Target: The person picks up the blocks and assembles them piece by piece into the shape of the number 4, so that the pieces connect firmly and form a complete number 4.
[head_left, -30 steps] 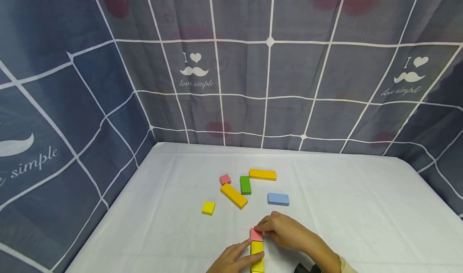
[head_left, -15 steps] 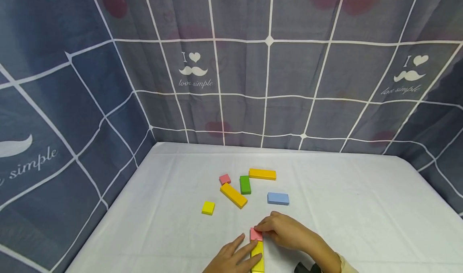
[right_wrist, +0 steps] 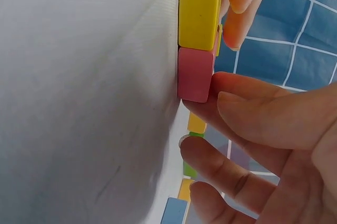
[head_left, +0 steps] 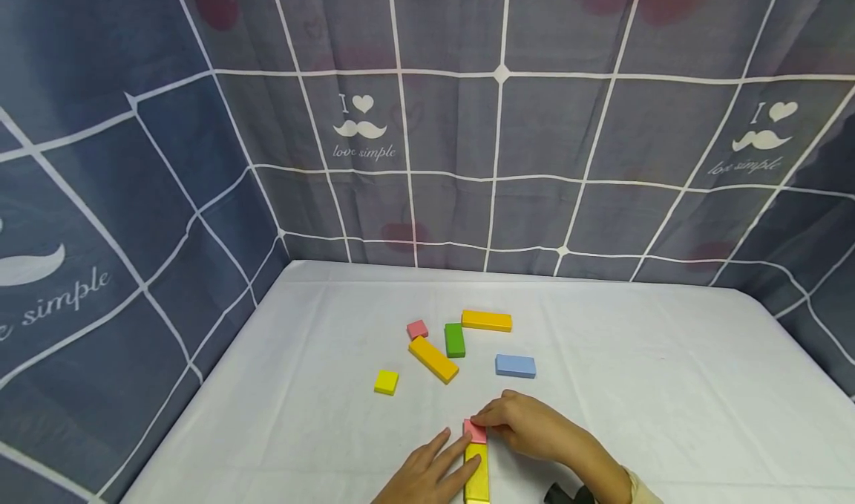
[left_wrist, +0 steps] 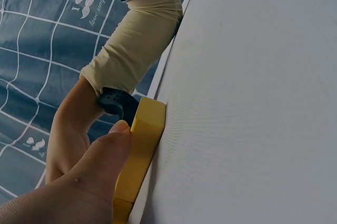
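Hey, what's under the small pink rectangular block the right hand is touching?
The pink block sits on the white cloth; the patch directly beneath it is covered and can't be seen.

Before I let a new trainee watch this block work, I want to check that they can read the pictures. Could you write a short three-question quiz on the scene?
1. What colour is the block that the right hand touches?
2. True or false: in the right wrist view, a gap separates that block from the yellow block beside it.
3. Fill in: in the head view, the blue block lies to the ___ of the green block.

Key:
1. Pink; fingers are at the pink block.
2. False; the two meet end to end.
3. Right.
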